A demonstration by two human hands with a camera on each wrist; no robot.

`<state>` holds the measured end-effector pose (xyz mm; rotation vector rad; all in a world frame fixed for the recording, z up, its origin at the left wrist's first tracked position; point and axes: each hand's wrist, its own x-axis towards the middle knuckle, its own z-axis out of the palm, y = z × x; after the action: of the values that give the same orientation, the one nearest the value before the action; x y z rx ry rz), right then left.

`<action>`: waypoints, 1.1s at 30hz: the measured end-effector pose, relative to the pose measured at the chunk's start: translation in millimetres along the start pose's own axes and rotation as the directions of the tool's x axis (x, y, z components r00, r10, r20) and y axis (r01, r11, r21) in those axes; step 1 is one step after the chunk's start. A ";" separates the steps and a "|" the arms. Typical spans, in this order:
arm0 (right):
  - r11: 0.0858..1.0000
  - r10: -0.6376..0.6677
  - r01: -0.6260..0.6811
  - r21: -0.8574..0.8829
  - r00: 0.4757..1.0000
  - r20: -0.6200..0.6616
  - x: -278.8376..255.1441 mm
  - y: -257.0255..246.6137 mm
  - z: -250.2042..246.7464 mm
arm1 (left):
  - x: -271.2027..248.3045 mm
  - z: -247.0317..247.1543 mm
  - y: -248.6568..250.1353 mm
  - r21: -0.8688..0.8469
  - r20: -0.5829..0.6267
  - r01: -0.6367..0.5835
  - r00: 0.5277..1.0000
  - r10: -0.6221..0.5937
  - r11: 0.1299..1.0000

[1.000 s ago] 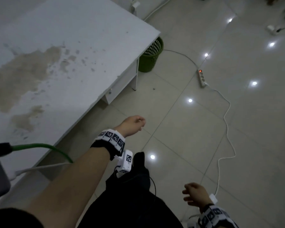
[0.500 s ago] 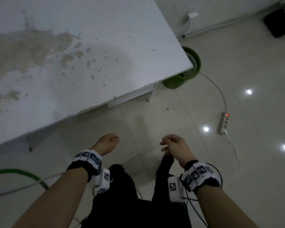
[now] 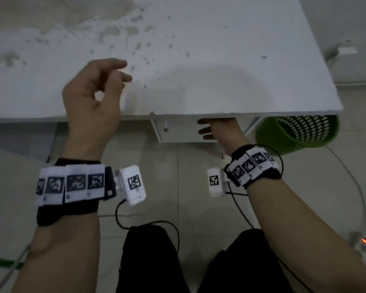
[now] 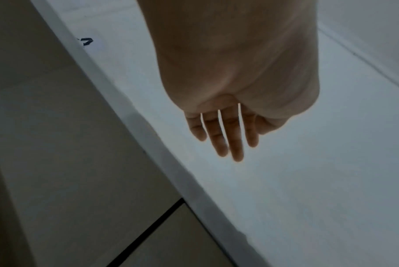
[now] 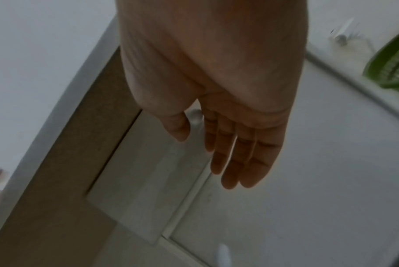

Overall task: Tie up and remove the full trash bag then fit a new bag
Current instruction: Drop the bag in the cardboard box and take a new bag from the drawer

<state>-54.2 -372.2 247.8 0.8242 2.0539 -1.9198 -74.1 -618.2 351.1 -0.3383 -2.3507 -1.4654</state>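
Observation:
A green perforated trash bin [image 3: 298, 132] stands on the floor under the right corner of the white table [image 3: 220, 66]; in the right wrist view the bin [image 5: 392, 70] shows at the right edge. No bag is visible in it. My left hand [image 3: 93, 92] hovers over the table's front edge, fingers loosely curled, holding nothing; in its wrist view the fingers [image 4: 226, 135] hang relaxed. My right hand [image 3: 217, 130] reaches under the tabletop by the white drawer [image 3: 178, 132], with straight fingers [image 5: 235, 155] and nothing in it.
The tabletop is stained at the upper left. A drawer knob [image 3: 166, 129] sticks out under the edge. A power strip with a red light [image 3: 362, 243] and cables lie on the tiled floor at right. My dark-trousered legs [image 3: 152, 261] fill the bottom.
The view has swung toward the table. Both hands rose from over the floor: the left now over the table edge, the right up under the tabletop by the drawer.

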 end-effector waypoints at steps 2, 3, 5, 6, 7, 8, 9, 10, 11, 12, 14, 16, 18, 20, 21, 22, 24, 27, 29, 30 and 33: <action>0.995 -0.073 0.074 0.073 0.997 -0.018 12.9 6.0 4.4 | 3.6 14.5 -21.2 0.148 -0.014 -0.034 0.999 0.036 0.988; 0.987 -0.121 0.125 0.100 0.992 -0.038 15.7 9.2 4.5 | 3.1 20.7 -30.0 0.242 -0.003 -0.075 0.997 0.078 0.967; 0.965 -0.202 0.209 0.158 0.977 -0.063 21.6 14.7 4.8 | 1.9 29.2 -38.4 0.399 0.025 -0.181 0.982 0.187 0.899; 0.952 -0.227 0.236 0.195 0.972 -0.066 23.9 16.8 5.4 | 1.3 31.2 -40.3 0.447 0.042 -0.226 0.972 0.232 0.865; 0.937 -0.250 0.260 0.233 0.966 -0.074 24.8 18.7 6.6 | 0.6 32.0 -42.7 0.482 0.064 -0.273 0.959 0.278 0.833; 0.921 -0.273 0.286 0.266 0.958 -0.087 25.6 20.1 8.5 | 0.1 31.6 -45.4 0.505 0.084 -0.310 0.947 0.311 0.805; 0.903 -0.292 0.310 0.296 0.951 -0.106 26.2 20.5 10.7 | 0.3 30.3 -49.0 0.523 0.101 -0.338 0.936 0.337 0.782; 0.887 -0.309 0.334 0.318 0.942 -0.128 27.1 21.0 13.3 | 0.0 28.4 -52.7 0.538 0.117 -0.361 0.927 0.357 0.762; 0.877 -0.324 0.358 0.321 0.933 -0.155 27.4 21.2 15.6 | -0.5 26.9 -56.4 0.544 0.134 -0.384 0.918 0.374 0.746; 0.874 -0.339 0.380 0.304 0.923 -0.181 28.7 21.5 17.0 | -0.5 26.2 -58.1 0.544 0.152 -0.402 0.910 0.385 0.736; 0.886 -0.363 0.403 0.230 0.911 -0.196 25.5 22.5 18.5 | -1.9 23.9 -57.4 0.527 0.182 -0.428 0.901 0.394 0.734; 0.900 -0.379 0.407 0.155 0.908 -0.180 11.0 29.8 17.8 | -3.0 20.9 -55.4 0.498 0.206 -0.441 0.896 0.393 0.746; 0.895 -0.419 0.435 0.096 0.895 -0.152 -13.9 45.4 15.0 | -3.1 17.1 -55.2 0.449 0.215 -0.447 0.894 0.393 0.774; 0.884 -0.462 0.468 0.027 0.879 -0.117 -40.7 65.0 10.1 | -1.9 11.7 -53.6 0.410 0.216 -0.445 0.895 0.390 0.796; 0.881 -0.471 0.473 0.003 0.876 -0.102 -53.0 75.9 6.3 | -0.6 10.0 -52.6 0.396 0.225 -0.444 0.896 0.383 0.804; 0.877 -0.479 0.480 -0.003 0.874 -0.088 -64.5 87.1 2.2 | 0.5 8.2 -51.2 0.382 0.240 -0.439 0.897 0.372 0.813; 0.871 -0.488 0.490 0.024 0.871 -0.066 -81.8 107.5 -4.7 | 0.3 5.3 -49.1 0.354 0.276 -0.425 0.899 0.341 0.833; 0.884 -0.465 0.467 0.035 0.884 -0.054 -95.5 129.3 -10.5 | -9.2 4.2 -37.1 0.241 0.333 -0.445 0.873 0.358 0.862; 0.884 -0.466 0.467 0.014 0.884 -0.039 -96.6 136.1 -13.4 | -20.6 7.4 -21.0 0.146 0.403 -0.523 0.806 0.432 0.839; 0.884 -0.467 0.467 0.007 0.884 -0.033 -96.0 137.5 -14.7 | -27.1 10.6 -11.9 0.104 0.471 -0.560 0.755 0.456 0.822; 0.883 -0.469 0.470 0.000 0.883 -0.021 -92.6 138.7 -17.6 | -39.9 28.1 8.1 0.109 0.741 -0.597 0.582 0.335 0.795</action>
<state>98.9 -379.4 179.7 0.3596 2.4345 -2.1499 -39.4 -590.0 329.8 -1.5257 -2.6549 -0.6692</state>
